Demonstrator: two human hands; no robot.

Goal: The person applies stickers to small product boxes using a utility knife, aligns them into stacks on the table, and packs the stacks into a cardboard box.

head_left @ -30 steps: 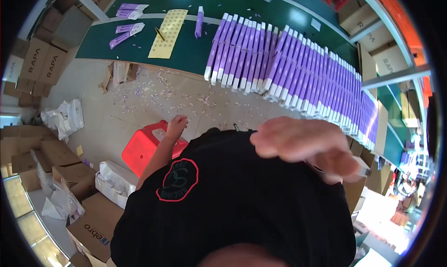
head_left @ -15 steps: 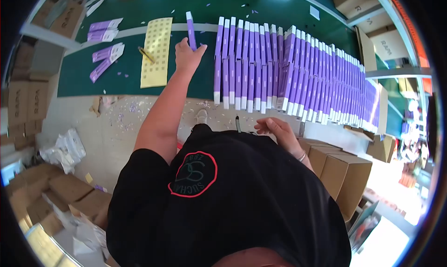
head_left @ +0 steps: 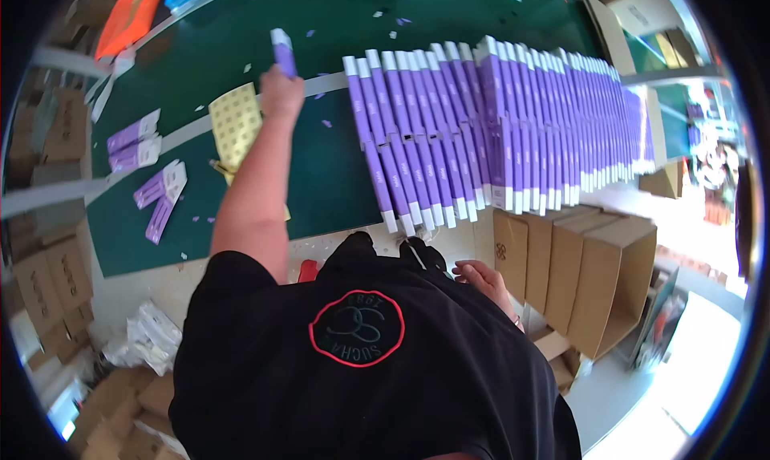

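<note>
Shirt emblem, lower arc: "SUCHA" can be read inside the red ring on the black shirt (head_left: 365, 412), at 6 o'clock; any further letters are unclear.
Shirt emblem, upper arc: what look like figures, at the ring's 12 o'clock – too faint to settle.
Shirt emblem, middle: linked curved letters, seemingly an S and a C.
Stacked brown cartons (head_left: 70, 271), 9 o'clock: dark capitals, apparently starting "RA" – the rest blurred.
Row of purple boxes (head_left: 497, 131), 2 o'clock: small pale print along the sides, too small to read.
Open brown cartons (head_left: 559, 259), between 3 and 4 o'clock: a dark printed mark, illegible.
</note>
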